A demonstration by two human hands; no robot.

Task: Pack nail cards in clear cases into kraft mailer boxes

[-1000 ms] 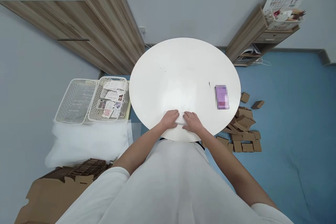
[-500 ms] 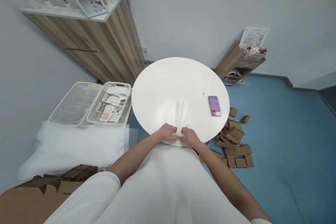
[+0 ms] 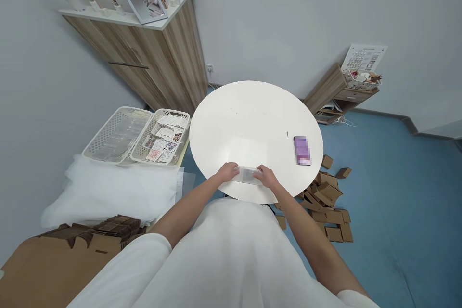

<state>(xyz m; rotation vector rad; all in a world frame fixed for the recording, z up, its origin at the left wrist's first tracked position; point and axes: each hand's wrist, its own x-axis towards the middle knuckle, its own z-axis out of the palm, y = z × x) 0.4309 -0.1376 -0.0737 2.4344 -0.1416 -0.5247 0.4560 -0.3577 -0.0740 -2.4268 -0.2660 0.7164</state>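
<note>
translucent packet [image 3: 246,176] spans the fingers [image 3: 235,170], a basket [image 3: 183,135] holding cards [image 3: 156,149].

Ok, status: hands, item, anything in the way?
Left hand and right hand gripping opposite ends of pale translucent packet. Packet at white table's near side. Purple item off right, not in the way.

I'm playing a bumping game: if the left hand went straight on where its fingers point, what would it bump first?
The left hand would meet the clear plastic first; its fingers touch that now. Beyond, the right hand looks next in line, though depth is unclear.
</note>
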